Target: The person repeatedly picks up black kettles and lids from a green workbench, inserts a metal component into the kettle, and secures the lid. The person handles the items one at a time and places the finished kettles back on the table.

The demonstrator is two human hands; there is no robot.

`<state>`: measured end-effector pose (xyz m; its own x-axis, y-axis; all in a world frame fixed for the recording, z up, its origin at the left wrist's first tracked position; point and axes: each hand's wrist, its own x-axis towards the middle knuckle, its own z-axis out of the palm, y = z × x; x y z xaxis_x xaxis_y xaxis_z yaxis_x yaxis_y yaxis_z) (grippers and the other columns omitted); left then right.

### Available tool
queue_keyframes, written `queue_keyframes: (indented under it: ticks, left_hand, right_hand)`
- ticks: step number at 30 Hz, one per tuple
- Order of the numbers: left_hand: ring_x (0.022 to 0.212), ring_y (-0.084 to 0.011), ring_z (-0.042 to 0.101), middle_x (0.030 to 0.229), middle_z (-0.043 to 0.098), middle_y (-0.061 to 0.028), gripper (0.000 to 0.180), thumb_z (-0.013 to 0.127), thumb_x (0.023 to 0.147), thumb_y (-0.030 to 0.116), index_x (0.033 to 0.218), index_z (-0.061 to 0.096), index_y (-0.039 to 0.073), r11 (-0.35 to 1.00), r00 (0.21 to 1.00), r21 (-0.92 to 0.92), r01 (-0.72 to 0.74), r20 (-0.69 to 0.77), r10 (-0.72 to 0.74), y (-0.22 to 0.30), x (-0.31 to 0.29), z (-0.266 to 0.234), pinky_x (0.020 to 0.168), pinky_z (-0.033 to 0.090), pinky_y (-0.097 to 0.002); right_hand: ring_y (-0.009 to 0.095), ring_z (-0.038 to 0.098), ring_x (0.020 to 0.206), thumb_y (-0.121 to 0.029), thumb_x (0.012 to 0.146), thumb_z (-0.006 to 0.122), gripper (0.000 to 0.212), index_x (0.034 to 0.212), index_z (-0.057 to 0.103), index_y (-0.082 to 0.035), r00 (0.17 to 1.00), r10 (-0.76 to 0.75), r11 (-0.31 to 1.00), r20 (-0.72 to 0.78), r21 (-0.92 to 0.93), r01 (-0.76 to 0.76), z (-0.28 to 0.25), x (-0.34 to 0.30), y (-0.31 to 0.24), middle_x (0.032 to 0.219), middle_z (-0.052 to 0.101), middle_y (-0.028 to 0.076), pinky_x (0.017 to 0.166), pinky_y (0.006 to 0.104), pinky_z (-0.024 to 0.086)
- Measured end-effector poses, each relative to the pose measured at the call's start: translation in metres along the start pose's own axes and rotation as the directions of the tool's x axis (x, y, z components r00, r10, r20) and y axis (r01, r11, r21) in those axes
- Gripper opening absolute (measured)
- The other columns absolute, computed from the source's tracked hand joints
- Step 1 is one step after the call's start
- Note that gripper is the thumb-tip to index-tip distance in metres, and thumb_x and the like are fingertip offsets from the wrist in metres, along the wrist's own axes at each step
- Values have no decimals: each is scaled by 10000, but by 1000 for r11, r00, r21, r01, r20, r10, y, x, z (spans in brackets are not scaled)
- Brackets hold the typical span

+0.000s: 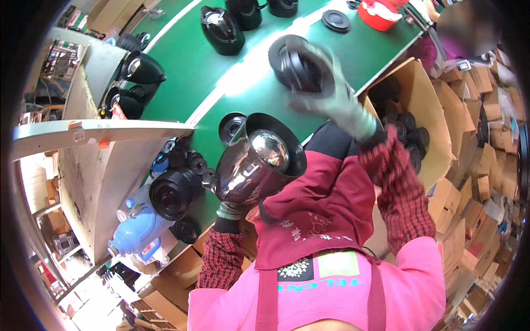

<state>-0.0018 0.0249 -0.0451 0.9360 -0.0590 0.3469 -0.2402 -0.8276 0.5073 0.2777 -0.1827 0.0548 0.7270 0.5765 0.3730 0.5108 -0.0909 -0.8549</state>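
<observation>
Through the head view, I watched the right hand (331, 91), gloved and blurred, reach out over the green bench (182, 66). Its fingers (326, 59) were spread apart and curved about a black round part (300, 70); with the blur, I could not tell whether they gripped it. The left hand (229, 210), also gloved, had hold of the dark glossy vessel (243, 165) near its narrower end. I had that hand's fingers mostly hidden by the vessel, which hung tilted by the apron, its wide mouth toward the upper right and a silver dome (269, 149) showing inside.

Just beside the vessel I saw a small black lid (229, 130) on the bench. Farther off stood a dark jug (222, 32) with others near it, and a black disc (335, 21) lay close to a red item (379, 16). On my left, a blue vessel (141, 229) lay beside black ribbed parts (174, 194). On the right, an open carton (436, 118) held more black round pieces (417, 138).
</observation>
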Motion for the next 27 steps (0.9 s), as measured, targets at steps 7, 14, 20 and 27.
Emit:
queue_keyframes:
  ticks: [7, 14, 20, 27]
  left_hand:
    - [1305, -255, 580, 1413, 593, -139, 602, 689, 945, 145, 1479, 453, -2, 885, 934, -453, 105, 351, 68, 2, 39, 16, 1083, 498, -380]
    - [1313, -237, 563, 1461, 542, -129, 588, 648, 959, 112, 1492, 424, 1, 155, 791, -777, 610, 589, -166, -18, 0, 37, 1070, 504, -382]
    - [1268, -237, 591, 1403, 579, -128, 547, 661, 944, 127, 1446, 479, 9, 351, 817, -740, 574, 544, -188, 12, 17, 16, 1054, 509, -375]
    - [1216, -237, 624, 1336, 623, -128, 501, 676, 925, 144, 1392, 543, 18, 454, 834, -705, 545, 512, -205, 17, 37, -20, 1036, 515, -368]
  right_hand:
    - [375, 360, 1437, -438, 596, 979, 1101, 1523, 478, -118, 998, 17, 992, 56, 123, -24, -15, -121, -63, 1559, 341, 193, 1188, 485, 280]
    - [380, 319, 1454, -515, 622, 943, 1105, 1537, 465, -124, 1000, -8, 986, -6, 168, 9, -22, -149, -70, 1568, 327, 195, 1195, 497, 247]
    - [364, 291, 1470, -480, 785, 846, 938, 1552, 439, -126, 999, 35, 983, 4, 179, -35, -27, -168, -67, 1596, 297, 184, 1203, 494, 222]
    - [286, 237, 1526, -409, 885, 769, 955, 1603, 272, -23, 970, 219, 779, -105, 617, -109, -8, -181, -75, 1638, 235, 164, 1236, 407, 183]
